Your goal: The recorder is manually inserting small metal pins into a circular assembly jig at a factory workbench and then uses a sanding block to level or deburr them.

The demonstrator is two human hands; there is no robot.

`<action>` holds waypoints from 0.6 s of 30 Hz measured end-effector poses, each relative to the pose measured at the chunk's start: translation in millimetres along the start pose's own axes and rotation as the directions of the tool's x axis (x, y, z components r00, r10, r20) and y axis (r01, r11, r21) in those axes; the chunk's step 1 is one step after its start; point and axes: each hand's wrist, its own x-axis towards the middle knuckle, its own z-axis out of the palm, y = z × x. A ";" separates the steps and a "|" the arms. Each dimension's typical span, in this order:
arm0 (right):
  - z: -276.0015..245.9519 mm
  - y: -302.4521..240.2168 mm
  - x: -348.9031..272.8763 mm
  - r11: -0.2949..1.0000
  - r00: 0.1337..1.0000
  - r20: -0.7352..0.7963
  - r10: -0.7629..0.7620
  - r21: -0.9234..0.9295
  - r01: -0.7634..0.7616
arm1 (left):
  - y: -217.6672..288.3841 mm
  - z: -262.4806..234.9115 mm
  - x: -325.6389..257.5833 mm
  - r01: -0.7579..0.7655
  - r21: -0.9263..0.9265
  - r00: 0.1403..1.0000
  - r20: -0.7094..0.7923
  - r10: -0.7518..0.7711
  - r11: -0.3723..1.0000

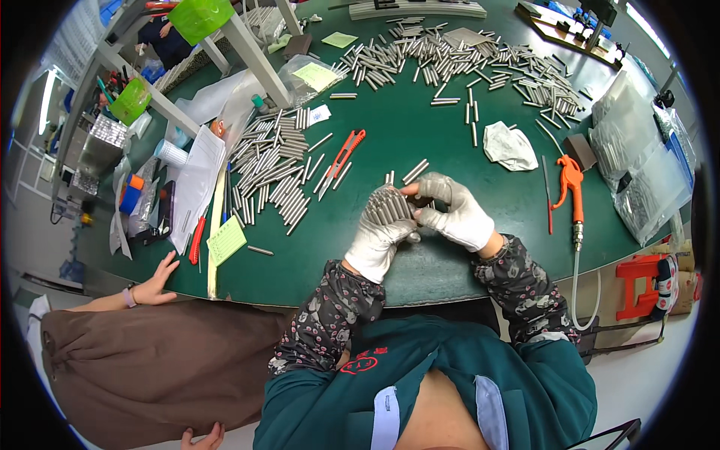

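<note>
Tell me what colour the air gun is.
The air gun is orange; it shows best in the head view.

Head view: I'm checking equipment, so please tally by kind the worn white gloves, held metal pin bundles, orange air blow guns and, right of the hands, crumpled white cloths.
Worn white gloves: 2
Held metal pin bundle: 1
Orange air blow gun: 1
Crumpled white cloth: 1
Total: 5

Heaped metal pins (375,66) and an orange air gun (571,180) mark a workshop

Metal rods (390,209) — shiny, cloth gloves (466,223) — matt, smooth tabletop (420,135)
</note>
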 end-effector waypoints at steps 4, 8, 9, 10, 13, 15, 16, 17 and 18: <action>2.7 1.8 -0.8 0.999 0.998 -0.049 -0.047 -0.027 0.046 | -6.1 -0.1 2.9 -0.051 0.106 0.996 -0.072 0.059 0.993; 2.9 3.3 -3.3 0.998 0.993 -0.095 -0.069 -0.014 0.068 | -9.8 -2.7 3.6 -0.200 0.276 0.979 0.007 0.206 0.940; 2.8 3.4 -3.4 0.994 0.989 -0.111 -0.099 -0.045 0.095 | -9.1 -1.7 3.3 -0.208 0.285 0.977 0.025 0.210 0.936; 3.0 4.3 -3.3 0.994 0.988 -0.111 -0.103 -0.045 0.098 | -10.5 -4.2 4.5 -0.211 0.287 0.977 0.026 0.212 0.935; 3.1 4.2 -5.5 0.997 0.991 -0.110 -0.079 -0.005 0.079 | -13.5 -6.6 5.2 -0.302 0.466 0.950 0.070 0.305 0.832; 3.3 3.9 -6.6 0.998 0.990 -0.121 -0.066 -0.010 0.066 | -9.2 3.4 0.9 -0.180 0.293 0.982 0.007 0.186 0.939; 2.4 4.5 -6.7 0.998 0.990 -0.124 -0.067 -0.011 0.067 | -9.7 2.6 2.4 -0.180 0.294 0.983 0.010 0.185 0.939; 2.7 5.0 -6.4 0.997 0.989 -0.126 -0.073 -0.028 0.070 | -9.6 0.2 3.7 -0.168 0.395 0.982 -0.016 0.190 0.903; 3.0 5.3 -6.1 0.996 0.989 -0.128 -0.079 -0.046 0.074 | -9.8 -1.5 4.6 -0.152 0.490 0.980 -0.041 0.197 0.858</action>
